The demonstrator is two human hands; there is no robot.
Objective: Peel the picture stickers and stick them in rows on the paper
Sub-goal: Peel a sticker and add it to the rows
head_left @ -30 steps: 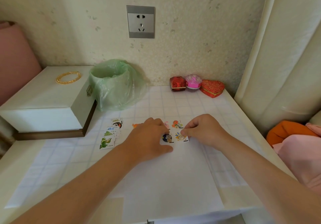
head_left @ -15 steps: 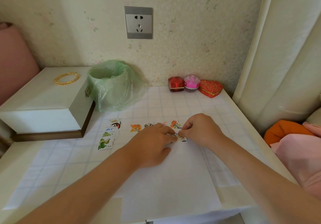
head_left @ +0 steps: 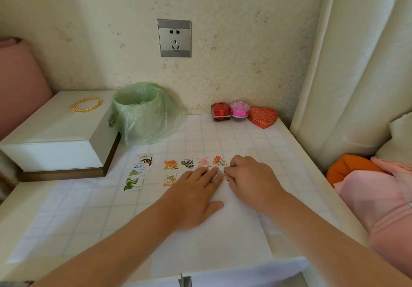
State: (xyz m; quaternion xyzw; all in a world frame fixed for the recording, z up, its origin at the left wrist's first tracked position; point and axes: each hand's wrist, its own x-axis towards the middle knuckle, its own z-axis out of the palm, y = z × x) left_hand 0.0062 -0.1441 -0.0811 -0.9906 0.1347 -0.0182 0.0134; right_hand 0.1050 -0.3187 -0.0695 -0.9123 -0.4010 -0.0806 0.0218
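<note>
Both hands at the second row

The white paper [head_left: 214, 237] lies mid-table. The left hand [head_left: 194, 195] presses flat on it, fingers straight. The right hand [head_left: 252, 179], fingers curled, pinches a sticker [head_left: 225, 176] just nearer than the four-sticker row [head_left: 188, 163]

No legible text on stickers [head_left: 170, 164]

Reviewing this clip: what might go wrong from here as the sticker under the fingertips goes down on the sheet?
1. The right hand seems to pinch the new sticker just below the rightmost top-row sticker. Both hands hide much of the second row, so it may land crooked or overlap a neighbour.
2. The left hand lies flat on the paper. If it slides, the loose sheet could shift and skew the rows.
</note>
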